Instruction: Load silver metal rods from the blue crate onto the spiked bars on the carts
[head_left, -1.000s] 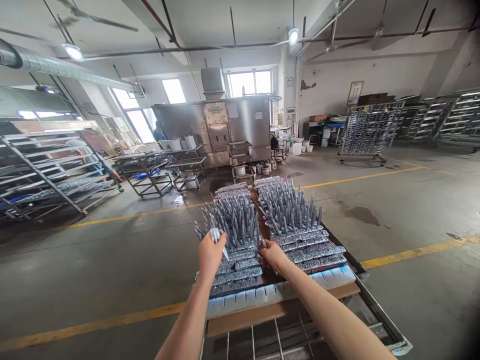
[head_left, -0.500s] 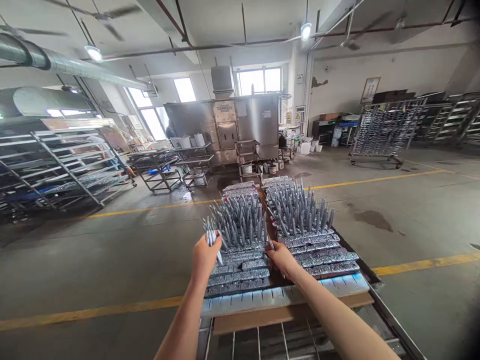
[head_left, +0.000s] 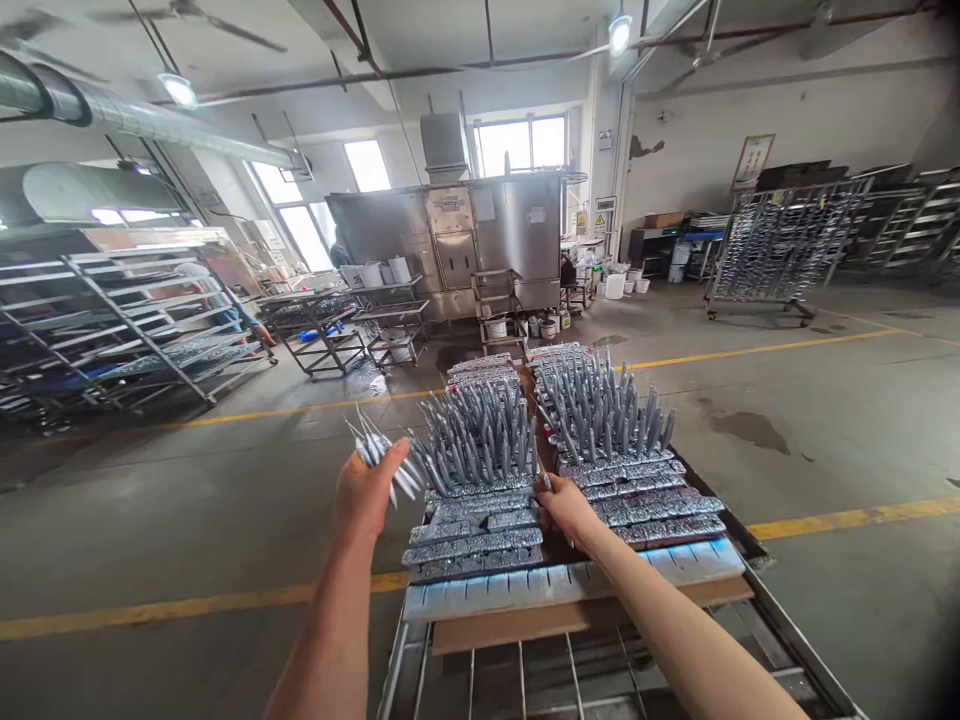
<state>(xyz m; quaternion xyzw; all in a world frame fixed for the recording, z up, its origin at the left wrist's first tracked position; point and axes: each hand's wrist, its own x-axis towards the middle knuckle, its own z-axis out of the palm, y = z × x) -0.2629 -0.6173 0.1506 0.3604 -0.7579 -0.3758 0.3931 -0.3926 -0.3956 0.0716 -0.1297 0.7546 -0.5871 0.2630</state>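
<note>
My left hand (head_left: 363,496) is closed around a bunch of silver pointed sticks (head_left: 384,460), held in the air left of the cart's load. The thin ends of the sticks point up and away. My right hand (head_left: 571,508) is closed on a single silver stick (head_left: 545,480) above the gap between two rows of foil-like silver strips (head_left: 480,540). Just beyond the hands, many similar sticks stand upright in the strips, in a left cluster (head_left: 480,440) and a right cluster (head_left: 611,415). The lower part of the right hand's stick is hidden by the fingers.
The strips rest on a metal cart (head_left: 795,650) with a slotted pale board (head_left: 577,590) along its near edge. A large steel machine (head_left: 502,240) stands ahead. Metal racks (head_left: 127,320) are at left, and a loaded wheeled rack (head_left: 787,250) is at right. Yellow lines mark the floor.
My left hand has moved left, away from the left cluster, with its bunch of sticks now fanned out. My right hand stays near the central gap, still gripping its stick.
</note>
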